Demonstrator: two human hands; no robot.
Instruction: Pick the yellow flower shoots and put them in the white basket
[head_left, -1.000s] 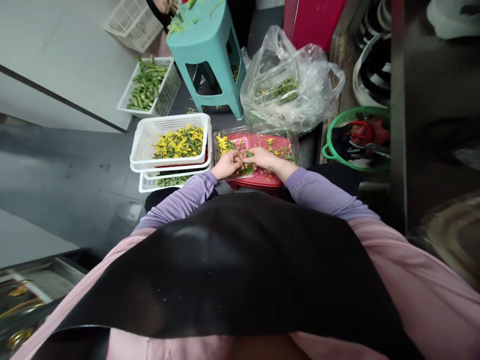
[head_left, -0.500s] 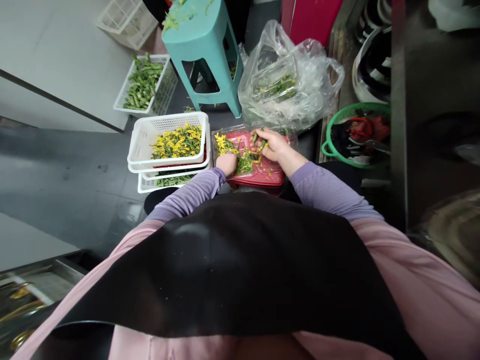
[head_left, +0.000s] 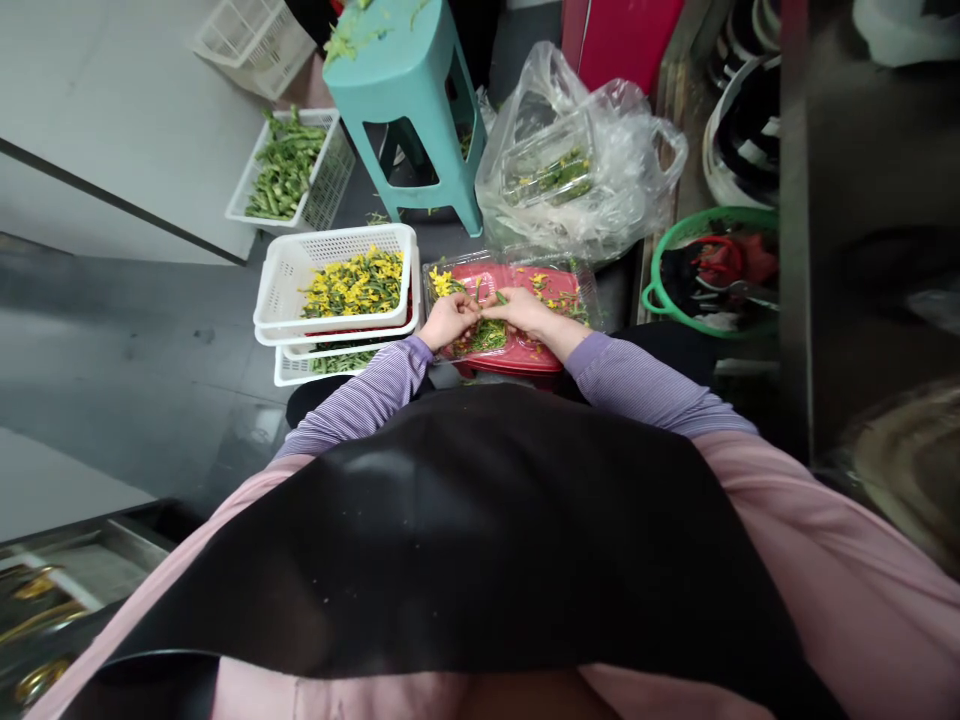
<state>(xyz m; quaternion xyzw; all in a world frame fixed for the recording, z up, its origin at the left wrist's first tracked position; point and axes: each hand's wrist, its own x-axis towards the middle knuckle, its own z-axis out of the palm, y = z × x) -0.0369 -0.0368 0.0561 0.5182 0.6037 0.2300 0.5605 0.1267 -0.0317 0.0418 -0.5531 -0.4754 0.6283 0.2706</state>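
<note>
I have both hands together low in front of me, above the near part of an open clear plastic container (head_left: pixel 589 285) that lies on a red stand (head_left: pixel 525 366). My right hand (head_left: pixel 523 311) has its thumb and fingers drawn together on a short green stem (head_left: pixel 501 297), one end of which shows above the fingers. My left hand (head_left: pixel 450 320) comes in from the other side, fingers bent and tips up against those of the right; they are small and overlapping from up here, so I cannot tell whether its grip is clamped on the same stem or on nothing. Under and just beside my fingers, the left half of the container carries a bunch of yellow flowers (head_left: pixel 442 284) in its far corner and a heap of loose green bits (head_left: pixel 491 335) nearer me, while the right half has scattered yellow and green pieces (head_left: pixel 555 297). Just left of the container, a white basket (head_left: pixel 287 290) of yellow-flowered stems (head_left: pixel 360 283) sits stacked above another white basket (head_left: pixel 286 371) with greens (head_left: pixel 341 362) showing at its edge. Beyond the container, a clear plastic bag (head_left: pixel 637 195) spreads beside a teal stool (head_left: pixel 390 70), and a green basin (head_left: pixel 655 290) stands off to my right. Striped purple sleeves (head_left: pixel 637 385) cover my forearms, and a black apron (head_left: pixel 480 530) fills the view below.
</note>
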